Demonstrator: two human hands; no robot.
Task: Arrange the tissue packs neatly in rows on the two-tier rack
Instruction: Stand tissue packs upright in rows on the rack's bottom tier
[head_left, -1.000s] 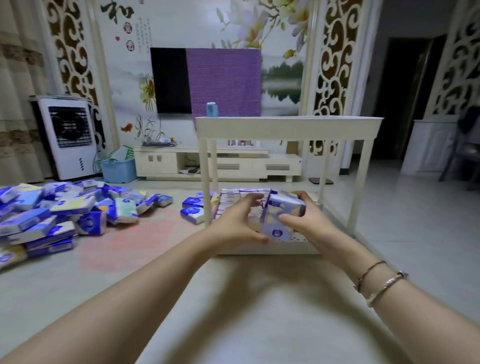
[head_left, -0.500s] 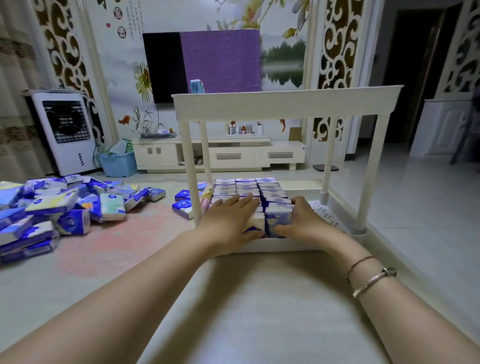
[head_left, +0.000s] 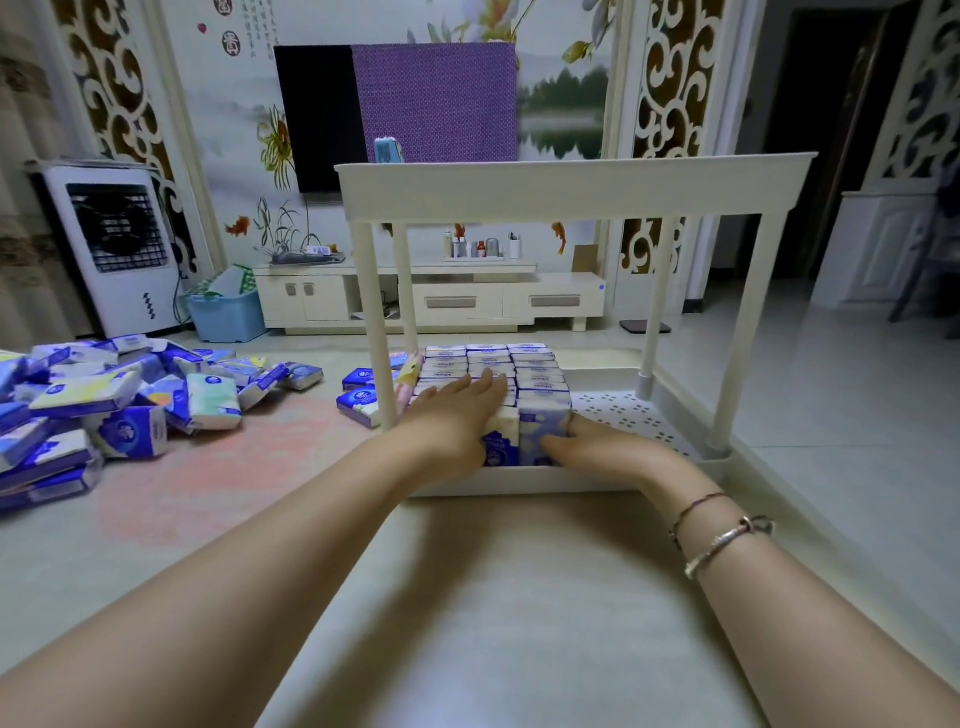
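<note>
The tissue pack (head_left: 543, 428) held aloft a second ago now stands at the lower tier's (head_left: 613, 480) front edge, the left hand (head_left: 457, 415) flat with straight fingers, the right hand's (head_left: 597, 449) fingers pinching it, extending the rows.

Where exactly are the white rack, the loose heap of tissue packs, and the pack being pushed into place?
white rack (head_left: 571, 189): head view, front edge of its top tier.
loose heap of tissue packs (head_left: 124, 395): head view, middle of the pile.
front tissue pack (head_left: 543, 431): head view, its near face.
</note>
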